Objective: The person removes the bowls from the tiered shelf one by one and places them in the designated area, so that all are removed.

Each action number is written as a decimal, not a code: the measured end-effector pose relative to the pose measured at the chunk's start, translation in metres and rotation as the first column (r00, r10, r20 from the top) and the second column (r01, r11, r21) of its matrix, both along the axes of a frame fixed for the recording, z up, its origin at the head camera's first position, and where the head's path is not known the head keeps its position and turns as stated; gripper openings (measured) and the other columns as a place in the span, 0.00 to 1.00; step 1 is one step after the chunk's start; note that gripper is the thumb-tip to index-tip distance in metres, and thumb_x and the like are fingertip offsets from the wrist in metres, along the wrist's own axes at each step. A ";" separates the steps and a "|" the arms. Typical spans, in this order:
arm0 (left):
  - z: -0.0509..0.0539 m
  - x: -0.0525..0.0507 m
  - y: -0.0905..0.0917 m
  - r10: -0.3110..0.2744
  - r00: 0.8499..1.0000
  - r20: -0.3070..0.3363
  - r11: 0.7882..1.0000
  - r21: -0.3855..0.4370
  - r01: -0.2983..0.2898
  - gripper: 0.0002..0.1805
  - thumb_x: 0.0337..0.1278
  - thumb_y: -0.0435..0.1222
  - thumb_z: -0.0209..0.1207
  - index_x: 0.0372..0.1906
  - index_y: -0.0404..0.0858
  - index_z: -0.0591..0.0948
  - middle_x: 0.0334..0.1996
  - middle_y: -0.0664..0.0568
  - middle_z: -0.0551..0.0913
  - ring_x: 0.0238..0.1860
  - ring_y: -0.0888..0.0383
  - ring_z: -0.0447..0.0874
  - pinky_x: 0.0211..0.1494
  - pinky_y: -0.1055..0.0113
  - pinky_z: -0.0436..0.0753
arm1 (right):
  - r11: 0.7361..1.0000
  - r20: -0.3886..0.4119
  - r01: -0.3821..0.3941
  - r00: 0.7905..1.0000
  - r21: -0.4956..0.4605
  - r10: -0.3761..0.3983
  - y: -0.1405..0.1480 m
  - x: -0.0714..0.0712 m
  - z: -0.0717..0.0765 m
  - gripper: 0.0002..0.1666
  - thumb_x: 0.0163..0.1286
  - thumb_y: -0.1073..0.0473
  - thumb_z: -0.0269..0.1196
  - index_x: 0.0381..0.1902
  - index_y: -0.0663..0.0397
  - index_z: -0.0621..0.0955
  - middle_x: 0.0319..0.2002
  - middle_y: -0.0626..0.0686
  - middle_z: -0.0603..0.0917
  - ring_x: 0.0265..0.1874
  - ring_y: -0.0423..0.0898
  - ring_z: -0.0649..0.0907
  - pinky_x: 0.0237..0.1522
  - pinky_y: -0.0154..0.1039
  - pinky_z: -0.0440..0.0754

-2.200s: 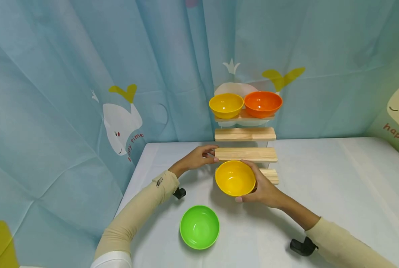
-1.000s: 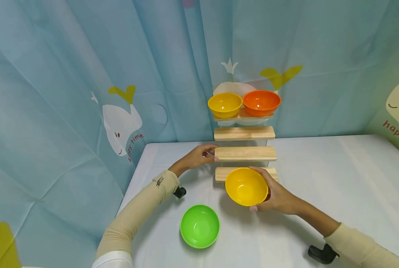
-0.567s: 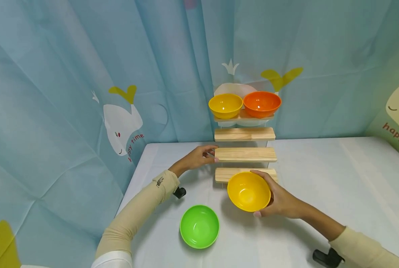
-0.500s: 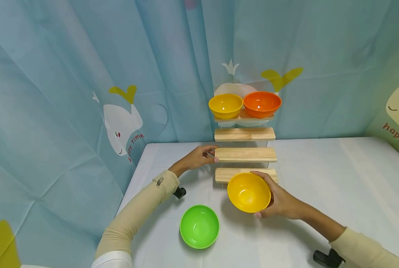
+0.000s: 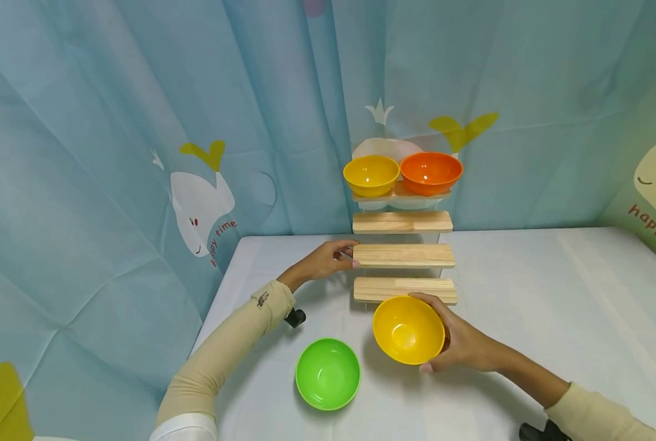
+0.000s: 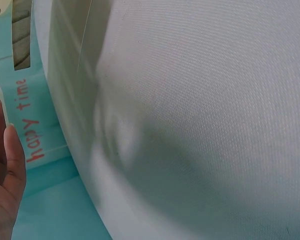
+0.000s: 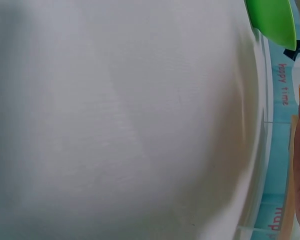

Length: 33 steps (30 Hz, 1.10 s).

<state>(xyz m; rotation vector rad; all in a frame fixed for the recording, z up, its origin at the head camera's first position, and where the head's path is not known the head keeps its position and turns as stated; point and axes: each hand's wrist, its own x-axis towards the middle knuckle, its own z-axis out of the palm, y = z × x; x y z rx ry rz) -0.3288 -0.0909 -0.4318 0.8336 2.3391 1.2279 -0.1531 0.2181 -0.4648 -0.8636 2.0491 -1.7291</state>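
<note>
My right hand [image 5: 460, 340] holds a yellow bowl [image 5: 408, 331] by its right side, fingers at the far rim and thumb at the near side. The bowl is tipped a little toward me, in front of the lowest board of a stepped wooden rack [image 5: 403, 256]. At the rack's left end, my left hand [image 5: 322, 260] grips the edge by the second board from the bottom. The left wrist view shows part of that hand [image 6: 5, 175] beside a clear panel. A green bowl [image 5: 328, 374] stands on the table nearer to me.
Another yellow bowl [image 5: 372, 176] and an orange bowl [image 5: 431, 173] sit side by side on the rack's top board. The white table [image 5: 548, 294] stretches to the right. A blue printed curtain [image 5: 283, 110] hangs close behind the rack.
The right hand has drawn the yellow bowl from before the lower boards toward me and slightly right, uncovering the lowest board. The left hand stays at the rack; the green bowl has not moved.
</note>
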 end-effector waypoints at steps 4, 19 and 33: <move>-0.001 0.000 0.000 0.000 1.000 -0.002 1.000 0.000 0.000 0.35 0.67 0.41 0.64 0.75 0.39 0.67 0.57 0.43 0.79 0.50 0.52 0.82 0.46 0.66 0.81 | 1.000 -0.018 -0.008 1.000 0.008 0.008 -0.001 0.003 -0.002 0.65 0.51 0.70 0.75 0.79 0.47 0.51 0.67 0.65 0.62 0.58 0.46 0.77 0.49 0.45 0.86; 0.001 0.000 0.001 0.002 1.000 -0.012 1.000 -0.019 -0.002 0.35 0.68 0.42 0.63 0.75 0.38 0.66 0.59 0.42 0.79 0.53 0.49 0.81 0.48 0.66 0.81 | 0.996 -0.028 -0.073 0.997 0.058 0.075 -0.003 0.007 -0.007 0.65 0.50 0.69 0.76 0.78 0.54 0.51 0.66 0.66 0.66 0.59 0.46 0.77 0.51 0.41 0.84; 0.003 0.002 0.001 0.010 1.000 0.005 1.000 -0.012 -0.010 0.35 0.68 0.42 0.63 0.75 0.39 0.66 0.59 0.42 0.79 0.53 0.49 0.82 0.49 0.65 0.81 | 0.983 0.044 -0.126 0.992 0.131 0.121 -0.011 0.012 -0.013 0.63 0.49 0.64 0.79 0.76 0.46 0.55 0.68 0.59 0.68 0.61 0.47 0.76 0.57 0.37 0.79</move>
